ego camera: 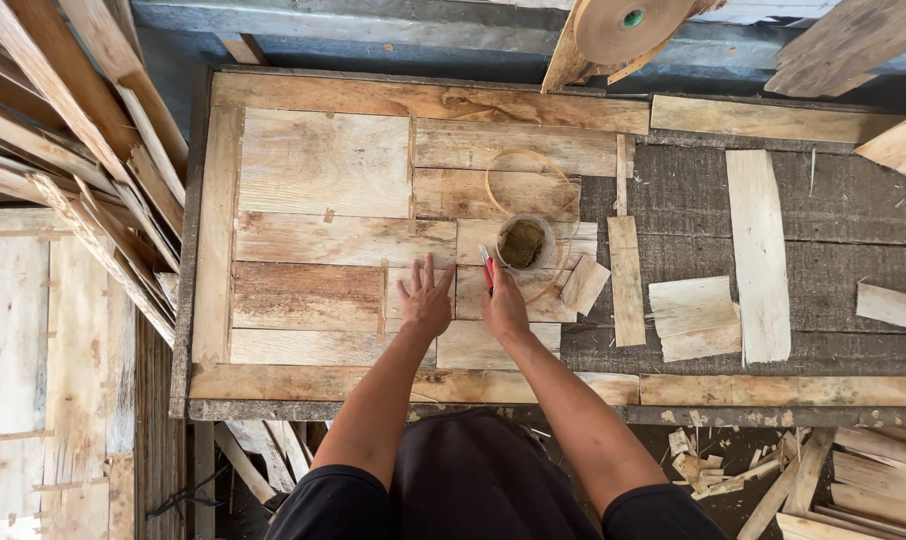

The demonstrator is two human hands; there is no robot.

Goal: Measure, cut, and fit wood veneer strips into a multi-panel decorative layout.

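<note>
The left hand lies flat, fingers spread, palm down on the veneer panel, holding nothing; the right hand sits just beside it, closed around a red-handled knife whose tip points away from the person, toward a small round cup; the cup holds a dark, greenish-brown mass and stands on the panel just past the knife tip; a thin loop of pale strip curls on the panel around and behind the cup; the panel is a patchwork of pale and reddish veneer pieces and covers the left part of the bench, whose dark bare surface shows at the right; loose veneer pieces lie there: a small offcut just right of the cup, a narrow strip beside it, a squarish piece and a long curved slat further right; a roll of brown tape hangs above the far edge; stacked strips lean at the left; scraps litter the floor at lower right.
</note>
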